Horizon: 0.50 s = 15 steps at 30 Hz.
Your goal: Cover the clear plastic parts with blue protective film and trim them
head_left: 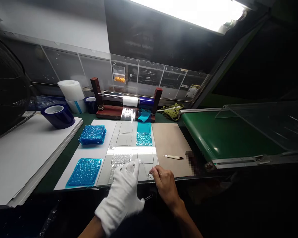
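White cotton glove covers the left hand (123, 188), fingers spread flat on a clear plastic sheet (129, 162) lying on the grey template (125, 138) at the bench's near edge. Bare right hand (164, 180) pinches the sheet's right edge. Blue film pieces (84, 172) lie left; a pen (173, 157) lies right.

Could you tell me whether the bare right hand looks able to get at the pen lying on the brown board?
Probably yes: the right hand rests just near the pen, with only bare brown board between them.
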Available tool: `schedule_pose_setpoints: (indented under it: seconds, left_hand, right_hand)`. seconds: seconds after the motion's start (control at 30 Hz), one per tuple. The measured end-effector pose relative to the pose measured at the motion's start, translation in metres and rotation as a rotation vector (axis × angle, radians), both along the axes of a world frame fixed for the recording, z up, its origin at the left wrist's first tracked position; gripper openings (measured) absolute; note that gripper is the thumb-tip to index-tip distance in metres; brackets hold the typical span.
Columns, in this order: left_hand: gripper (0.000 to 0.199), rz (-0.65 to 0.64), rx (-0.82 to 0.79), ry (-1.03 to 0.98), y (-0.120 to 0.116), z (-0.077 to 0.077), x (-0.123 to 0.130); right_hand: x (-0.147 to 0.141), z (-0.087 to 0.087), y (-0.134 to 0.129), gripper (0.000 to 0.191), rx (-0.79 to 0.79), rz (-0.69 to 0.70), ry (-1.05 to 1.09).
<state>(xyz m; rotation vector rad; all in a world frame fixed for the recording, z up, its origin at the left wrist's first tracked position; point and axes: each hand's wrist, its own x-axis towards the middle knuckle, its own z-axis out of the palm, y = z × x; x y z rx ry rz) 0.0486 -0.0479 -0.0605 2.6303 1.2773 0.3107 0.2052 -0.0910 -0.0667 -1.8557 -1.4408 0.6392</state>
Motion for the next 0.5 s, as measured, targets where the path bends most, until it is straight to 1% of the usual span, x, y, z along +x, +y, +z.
schedule_pose_setpoints:
  seconds: [0.07, 0.17, 0.2, 0.23, 0.27, 0.3, 0.37, 0.4, 0.43, 0.5]
  left_hand:
    - [0.1, -0.071, -0.072, -0.096, 0.0, -0.004, -0.007]
    - [0.102, -0.225, -0.158, -0.203, -0.002, -0.015, -0.01]
    - [0.103, -0.242, -0.166, -0.221, -0.003, -0.017, -0.008]
    - [0.102, -0.233, -0.17, -0.236, -0.003, -0.018, -0.003]
    - [0.1, -0.205, -0.178, -0.249, -0.004, -0.018, 0.003]
    - [0.098, -0.161, -0.191, -0.26, -0.005, -0.017, 0.011]
    - [0.098, -0.055, -0.233, -0.267, -0.006, -0.017, 0.027]
    - [0.101, -0.016, -0.267, -0.267, -0.006, -0.018, 0.034]
    - [0.103, 0.01, -0.312, -0.27, -0.006, -0.019, 0.039]
    - [0.105, 0.037, -0.441, -0.306, -0.006, -0.025, 0.046]
  right_hand:
    - [0.011, 0.001, -0.003, 0.043, -0.045, 0.045, 0.188]
    - [0.025, -0.003, -0.011, 0.046, -0.146, 0.157, 0.456]
    - [0.027, -0.007, -0.015, 0.047, -0.155, 0.156, 0.503]
    - [0.028, -0.01, -0.018, 0.046, -0.13, 0.112, 0.518]
    - [0.027, -0.015, -0.022, 0.045, -0.068, 0.019, 0.502]
    - [0.027, -0.018, -0.026, 0.044, 0.022, -0.115, 0.468]
    - [0.029, -0.025, -0.034, 0.042, 0.242, -0.446, 0.407]
    - [0.033, -0.027, -0.038, 0.042, 0.343, -0.594, 0.415]
    - [0.041, -0.029, -0.043, 0.042, 0.416, -0.707, 0.462]
    - [0.062, -0.036, -0.056, 0.043, 0.473, -0.83, 0.614]
